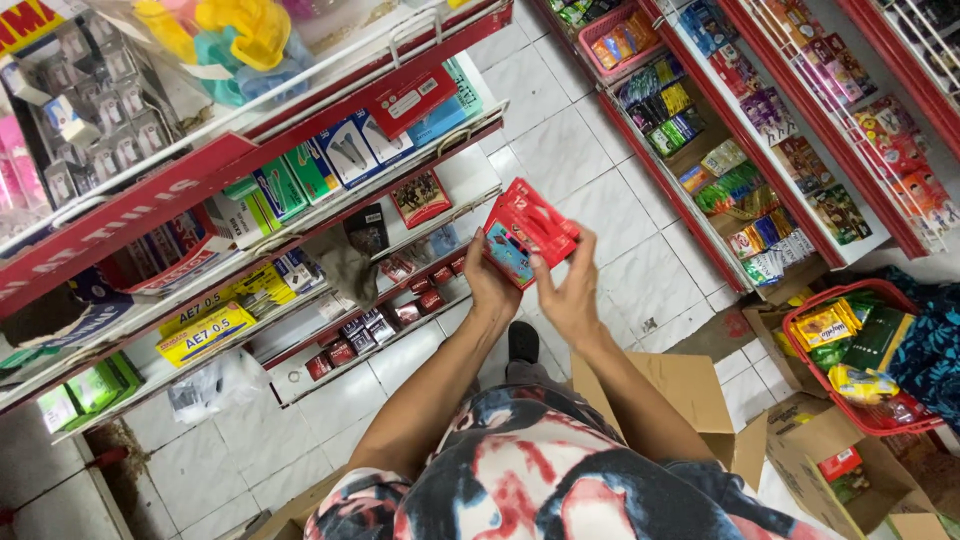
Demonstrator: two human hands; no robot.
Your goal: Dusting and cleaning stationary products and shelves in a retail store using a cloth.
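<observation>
We stand in a small shop aisle. Red-edged metal shelves (pixel 300 175) of packaged goods flank our hands, with a red plastic shopping basket (pixel 868 360) right of them.

Red shelves (pixel 130 215) of stationery, an open cardboard box (pixel 690 395), a red basket (pixel 905 420) of packets

Bare white tiled floor (pixel 560 150) lies open ahead; red metal shelves (pixel 300 130) crowd one side, brown cardboard boxes (pixel 690 390) the other.

Red packets (pixel 528 238), white floor tiles (pixel 560 150)
</observation>
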